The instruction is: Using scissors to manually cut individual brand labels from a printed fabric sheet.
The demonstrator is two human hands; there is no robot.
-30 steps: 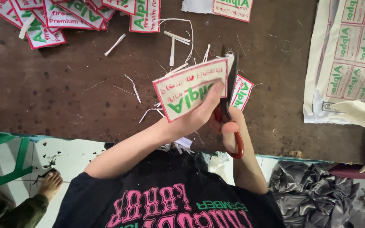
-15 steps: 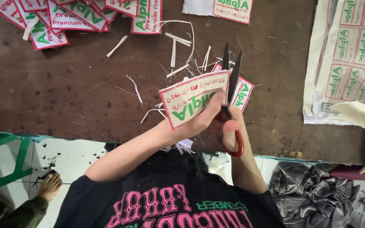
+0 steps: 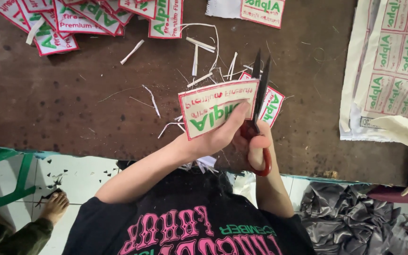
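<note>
Left hand [image 3: 218,137] pinches a white label [image 3: 218,107] with red border and green lettering, held up above the brown counter [image 3: 72,108]. Right hand [image 3: 256,151] is closed through the red handles of the scissors [image 3: 259,108], blades slightly parted at the label's right edge. Good trimming here would mean keeping the blades just outside the red border and the label taut. A second label [image 3: 274,106] lies on the counter just behind the scissors; white offcuts [image 3: 199,49] lie scattered beyond.
</note>
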